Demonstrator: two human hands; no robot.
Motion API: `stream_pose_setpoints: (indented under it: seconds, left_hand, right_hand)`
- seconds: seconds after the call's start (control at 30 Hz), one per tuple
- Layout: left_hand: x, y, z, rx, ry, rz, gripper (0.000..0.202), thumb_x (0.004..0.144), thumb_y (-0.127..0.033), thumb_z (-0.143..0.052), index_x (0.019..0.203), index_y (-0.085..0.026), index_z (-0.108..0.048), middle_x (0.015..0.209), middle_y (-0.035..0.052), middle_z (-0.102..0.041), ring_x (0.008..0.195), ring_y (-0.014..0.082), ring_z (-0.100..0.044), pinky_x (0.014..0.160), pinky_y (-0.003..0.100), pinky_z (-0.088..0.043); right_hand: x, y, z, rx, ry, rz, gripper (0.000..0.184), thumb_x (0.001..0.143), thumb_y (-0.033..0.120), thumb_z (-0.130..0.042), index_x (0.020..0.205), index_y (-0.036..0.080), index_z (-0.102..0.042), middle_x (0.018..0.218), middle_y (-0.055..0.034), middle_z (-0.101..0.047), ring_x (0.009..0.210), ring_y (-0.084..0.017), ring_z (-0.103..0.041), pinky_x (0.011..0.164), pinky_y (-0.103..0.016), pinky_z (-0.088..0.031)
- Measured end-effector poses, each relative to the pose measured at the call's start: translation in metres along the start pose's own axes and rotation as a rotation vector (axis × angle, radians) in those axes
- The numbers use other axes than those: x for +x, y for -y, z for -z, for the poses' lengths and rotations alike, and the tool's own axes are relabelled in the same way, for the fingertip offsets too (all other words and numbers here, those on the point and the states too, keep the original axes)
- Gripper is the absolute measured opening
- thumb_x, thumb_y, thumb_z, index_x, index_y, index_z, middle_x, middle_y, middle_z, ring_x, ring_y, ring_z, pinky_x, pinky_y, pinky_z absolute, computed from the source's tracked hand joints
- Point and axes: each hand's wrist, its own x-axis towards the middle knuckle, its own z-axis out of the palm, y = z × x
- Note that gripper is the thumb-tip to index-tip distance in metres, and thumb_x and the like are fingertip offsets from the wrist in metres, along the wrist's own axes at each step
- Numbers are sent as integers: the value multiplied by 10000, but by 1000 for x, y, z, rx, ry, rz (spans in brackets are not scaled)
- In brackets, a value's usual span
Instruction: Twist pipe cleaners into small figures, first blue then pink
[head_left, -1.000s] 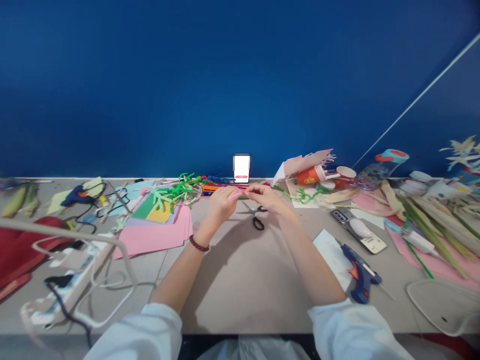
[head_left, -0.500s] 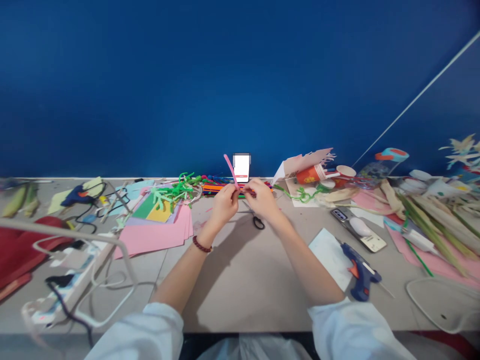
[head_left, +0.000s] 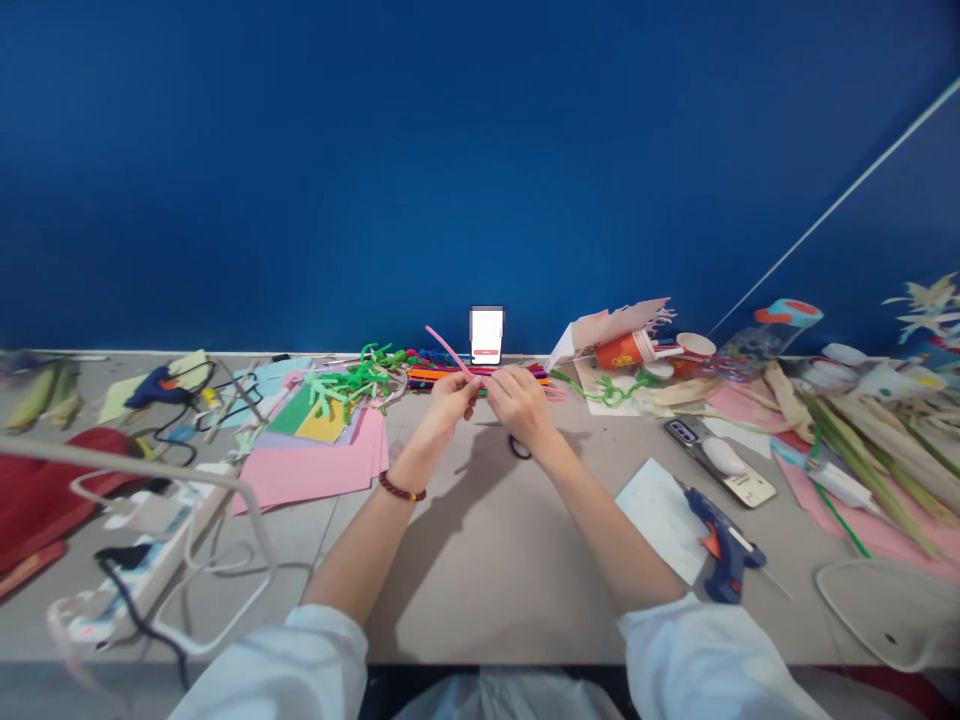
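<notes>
Above the grey table, in front of the lit phone, here's the left hand with a pink strip pinched in its fingertips, the free end slanting up and leftward! Close beside it, the right hand curls at the strip's lower end, its grip too hidden to tell, a black handle loop lying below.

Blue glue gun, pink paper sheets, white power strip, blue wall
</notes>
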Motion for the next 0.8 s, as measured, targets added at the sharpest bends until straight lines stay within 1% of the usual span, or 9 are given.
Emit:
stream_pose_setpoints:
  seconds: [0.13, 0.23, 0.27, 0.37, 0.43, 0.5, 0.6, 0.7, 0.8]
  left_hand:
    - [1, -3, 6, 34, 69, -37, 290, 727, -429, -621, 645, -153, -583, 536, -9, -510, 473, 94, -471, 466, 232, -410]
    - [3, -6, 15, 251, 49, -140, 222, 804, -335, -519, 773, -152, -641, 665, 39, -616, 587, 141, -567, 554, 271, -464]
    - [3, -7, 18, 374, 20, -226, 214, 819, -303, -495, 823, -155, -650, 716, 53, -639, 640, 159, -590, 593, 288, -475]
    - [2, -11, 27, 810, -175, -605, 227, 831, -256, -516, 1000, -166, -637, 954, 105, -658, 894, 224, -597, 794, 365, -464]
    - [0, -13, 31, 1036, -211, -797, 260, 830, -274, -552, 1061, -177, -620, 1066, 129, -635, 1014, 258, -558, 874, 404, -424]
    - [-2, -14, 30, 1178, -170, -913, 256, 843, -286, -555, 1078, -206, -619, 1113, 123, -625, 1062, 262, -538, 900, 412, -399]
    - [-5, -15, 26, 1258, -94, -1012, 201, 874, -244, -517, 1036, -259, -635, 1131, 83, -633, 1088, 239, -528, 918, 406, -377]
    - [-7, -16, 21, 1253, -25, -1060, 201, 890, -182, -475, 964, -259, -645, 1073, 55, -661, 1057, 218, -541, 903, 394, -374]
    - [-7, -16, 17, 1230, 33, -1059, 221, 897, -149, -432, 917, -223, -640, 955, 54, -682, 975, 204, -564, 843, 367, -392]
  right_hand:
    - [2, -3, 6, 132, -76, -124, 233, 912, 217, -389, 873, 184, -615, 925, -104, -588, 914, -222, -523, 779, -335, -407]
    - [7, -5, 16, 318, -112, -242, 177, 872, 209, -439, 842, 182, -611, 884, -79, -572, 846, -193, -550, 710, -297, -433]
    - [8, -6, 18, 377, -110, -273, 159, 852, 204, -458, 817, 181, -611, 859, -70, -570, 809, -183, -554, 688, -289, -436]
    - [10, -9, 21, 508, -71, -376, 110, 792, 211, -520, 748, 181, -616, 799, -48, -583, 755, -169, -558, 672, -285, -438]
    - [11, -10, 21, 582, -25, -453, 98, 762, 241, -555, 726, 179, -622, 787, -42, -604, 756, -169, -564, 695, -294, -442]
    - [10, -9, 20, 659, 21, -519, 114, 746, 271, -568, 727, 177, -628, 801, -42, -622, 761, -168, -570, 714, -302, -445]
    - [9, -8, 22, 764, 75, -571, 140, 735, 302, -568, 735, 176, -628, 809, -38, -629, 757, -164, -572, 724, -304, -448]
    - [9, -9, 26, 830, 118, -594, 170, 727, 340, -581, 724, 174, -619, 768, -27, -618, 725, -159, -560, 704, -297, -443]
    - [10, -10, 30, 830, 151, -591, 166, 717, 335, -593, 702, 171, -608, 736, -21, -603, 699, -155, -549, 687, -295, -437]
